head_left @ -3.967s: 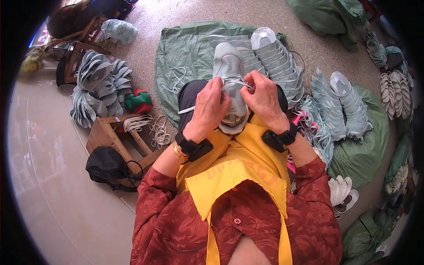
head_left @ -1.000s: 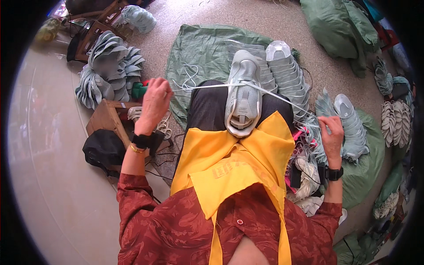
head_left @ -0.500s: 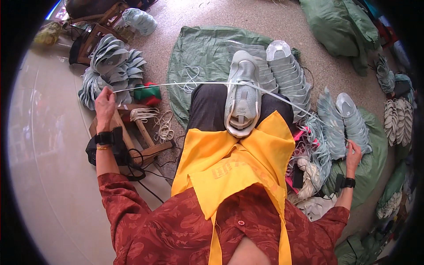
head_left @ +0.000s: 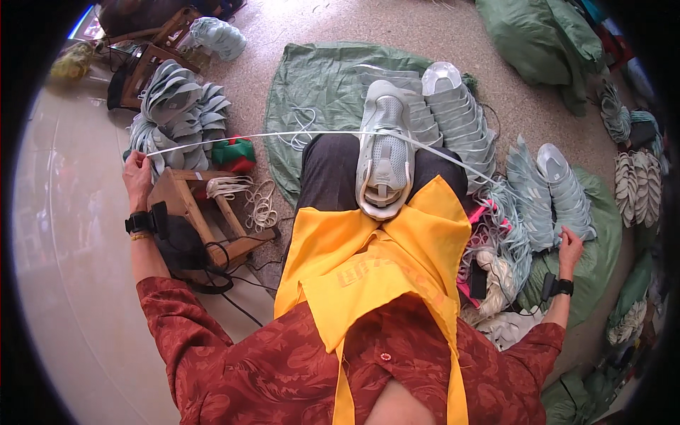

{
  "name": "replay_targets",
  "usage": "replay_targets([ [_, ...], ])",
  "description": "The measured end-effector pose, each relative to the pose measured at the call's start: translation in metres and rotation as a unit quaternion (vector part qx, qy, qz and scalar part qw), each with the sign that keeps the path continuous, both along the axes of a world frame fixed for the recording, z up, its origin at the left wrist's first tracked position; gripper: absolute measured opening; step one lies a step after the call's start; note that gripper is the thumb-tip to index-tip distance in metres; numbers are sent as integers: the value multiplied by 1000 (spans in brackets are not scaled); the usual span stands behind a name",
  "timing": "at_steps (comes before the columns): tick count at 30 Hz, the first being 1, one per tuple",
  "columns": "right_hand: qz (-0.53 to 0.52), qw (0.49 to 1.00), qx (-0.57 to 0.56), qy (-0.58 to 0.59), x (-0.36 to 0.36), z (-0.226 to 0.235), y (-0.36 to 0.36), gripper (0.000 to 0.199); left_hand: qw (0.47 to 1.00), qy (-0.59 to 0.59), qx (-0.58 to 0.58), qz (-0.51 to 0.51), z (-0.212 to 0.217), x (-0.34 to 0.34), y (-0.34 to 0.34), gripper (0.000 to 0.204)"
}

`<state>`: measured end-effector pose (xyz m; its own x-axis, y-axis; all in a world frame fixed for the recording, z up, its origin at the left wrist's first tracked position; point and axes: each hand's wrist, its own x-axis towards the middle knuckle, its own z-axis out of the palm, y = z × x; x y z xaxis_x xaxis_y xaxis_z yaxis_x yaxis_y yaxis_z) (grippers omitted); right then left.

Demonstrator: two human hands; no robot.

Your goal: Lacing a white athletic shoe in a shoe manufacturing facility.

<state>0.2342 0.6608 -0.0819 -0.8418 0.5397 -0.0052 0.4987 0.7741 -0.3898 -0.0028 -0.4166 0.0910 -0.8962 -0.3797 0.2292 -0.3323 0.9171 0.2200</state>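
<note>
A pale grey-green sneaker (head_left: 386,152) rests upright across my lap, its toe pointing away from me and its heel on the yellow apron (head_left: 382,262). A white shoelace (head_left: 283,133) passes through the front of its throat and stretches taut to both sides. Far out to the left, my left hand (head_left: 137,175) pinches one end of the lace, close to a stack of pale shoe pieces (head_left: 173,95). On the right, my right hand (head_left: 570,249) is closed on the other end beside nested shoe uppers (head_left: 567,191); the lace blurs into the pale pieces there.
Left of my knees stands a wooden stool (head_left: 205,219) with loose white laces (head_left: 262,205). A green cloth (head_left: 297,85) lies on the floor ahead, under more nested uppers (head_left: 460,117). Bundled laces (head_left: 506,241) hang by my right thigh. Green sacks (head_left: 538,42) sit far right.
My left hand has moved farther out to the left and slightly nearer me, drawing the lace longer on that side. My right hand has shifted slightly right and nearer. The sneaker stays on my lap.
</note>
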Motion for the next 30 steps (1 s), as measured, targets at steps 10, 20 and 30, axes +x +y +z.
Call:
replay_targets([
  [10, -67, 974, -216, -25, -21, -28, -11, 22, 999, 10, -23, -43, -5, -13, -4, 12],
  [20, -48, 821, -533, 197, -75, 15, -102, 27, 931, 12, 333, -150, -30, -21, 60, 8],
  [30, 307, 876, -373, 17, -156, 105, -378, 18, 655, -332, 640, -228, -51, 47, 329, 12],
])
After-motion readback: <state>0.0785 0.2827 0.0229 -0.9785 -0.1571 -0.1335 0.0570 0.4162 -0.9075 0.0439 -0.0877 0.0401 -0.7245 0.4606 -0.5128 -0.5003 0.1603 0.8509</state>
